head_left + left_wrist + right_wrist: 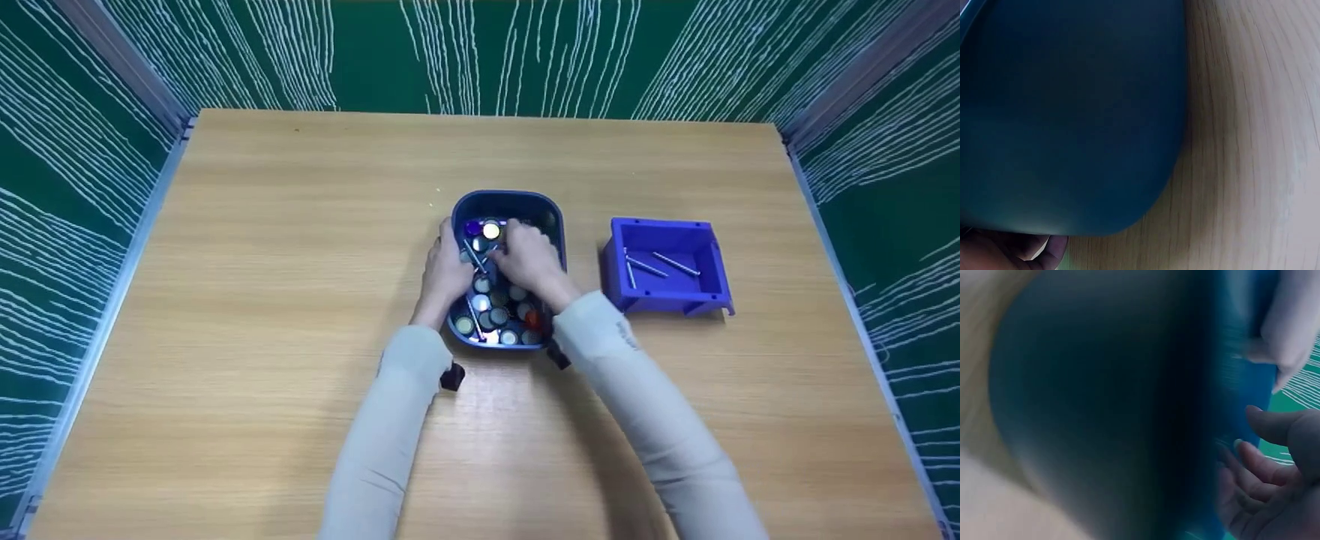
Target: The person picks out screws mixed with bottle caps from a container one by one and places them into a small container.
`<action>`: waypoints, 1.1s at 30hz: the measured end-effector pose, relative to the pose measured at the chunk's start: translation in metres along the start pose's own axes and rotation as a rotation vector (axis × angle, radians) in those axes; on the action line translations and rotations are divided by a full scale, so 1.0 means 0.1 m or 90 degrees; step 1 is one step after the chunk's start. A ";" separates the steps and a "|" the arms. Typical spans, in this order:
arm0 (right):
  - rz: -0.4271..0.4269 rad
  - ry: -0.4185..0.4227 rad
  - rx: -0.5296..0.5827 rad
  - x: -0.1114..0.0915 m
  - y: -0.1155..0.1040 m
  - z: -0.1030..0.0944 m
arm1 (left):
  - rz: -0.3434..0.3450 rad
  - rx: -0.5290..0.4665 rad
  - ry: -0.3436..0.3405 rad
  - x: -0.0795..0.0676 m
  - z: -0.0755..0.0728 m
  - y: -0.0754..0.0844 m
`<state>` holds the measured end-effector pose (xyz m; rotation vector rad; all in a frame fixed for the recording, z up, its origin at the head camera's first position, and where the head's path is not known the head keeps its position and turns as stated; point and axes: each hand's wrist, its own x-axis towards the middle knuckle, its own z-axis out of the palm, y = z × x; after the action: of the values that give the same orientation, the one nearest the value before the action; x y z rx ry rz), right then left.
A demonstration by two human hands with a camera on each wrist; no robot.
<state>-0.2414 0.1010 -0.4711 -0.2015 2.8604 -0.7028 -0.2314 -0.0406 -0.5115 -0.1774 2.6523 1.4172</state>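
My left hand (pixel 448 268) grips the left wall of a deep dark blue tub (pixel 507 196), with the thumb inside the rim. In the left wrist view, the tub's outer wall (pixel 1078 112) fills most of the picture and a few fingers (pixel 1053 252) show at the bottom left. Over the tub's inside is my right hand (pixel 529 255), fingers bent downward. Its thumb and fingers stand apart in the right wrist view, with nothing visible between them; some fingertips are hidden. Round shiny discs like bottle caps (pixel 499 316) and several thin metal rods (pixel 475 318) lie in the tub.
To the right stands a purple-blue open bin (pixel 667 302) with several thin metal screws or nails (pixel 676 264) inside. The wooden table (pixel 262 300) carries both containers. Green panels (pixel 375 60) with white streaks border its back and sides.
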 end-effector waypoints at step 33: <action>0.025 -0.135 -0.050 -0.07 0.08 0.31 | -0.013 0.010 0.004 0.02 0.01 0.01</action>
<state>-0.2287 0.0956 -0.5006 -0.2164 2.6828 -0.5266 -0.2330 -0.0394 -0.5120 -0.2070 2.6580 1.3927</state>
